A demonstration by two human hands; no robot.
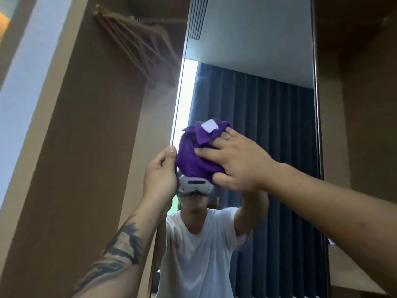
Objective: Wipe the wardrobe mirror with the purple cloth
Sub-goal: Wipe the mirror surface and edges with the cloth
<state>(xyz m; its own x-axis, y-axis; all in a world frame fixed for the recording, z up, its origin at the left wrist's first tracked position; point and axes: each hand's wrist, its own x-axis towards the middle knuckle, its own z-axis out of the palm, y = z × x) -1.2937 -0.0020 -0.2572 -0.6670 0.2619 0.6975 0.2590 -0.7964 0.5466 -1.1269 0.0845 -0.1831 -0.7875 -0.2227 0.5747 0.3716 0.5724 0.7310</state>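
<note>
The tall wardrobe mirror (257,61) fills the middle of the head view, framed in dark metal. A bunched purple cloth (191,158) with a pale label on top sits against the glass near the mirror's left edge. My right hand (234,162) lies over the cloth, fingers spread across it and thumb curled under its lower edge. My left hand (161,177) grips the mirror door's left edge beside the cloth, thumb up. The glass reflects a person in a white T-shirt wearing a headset.
Brown wardrobe panels stand on both sides of the mirror. Several wooden hangers (137,46) hang on a rail inside the open wardrobe at upper left. Dark curtains (268,147) and a bright window strip show as reflections in the glass.
</note>
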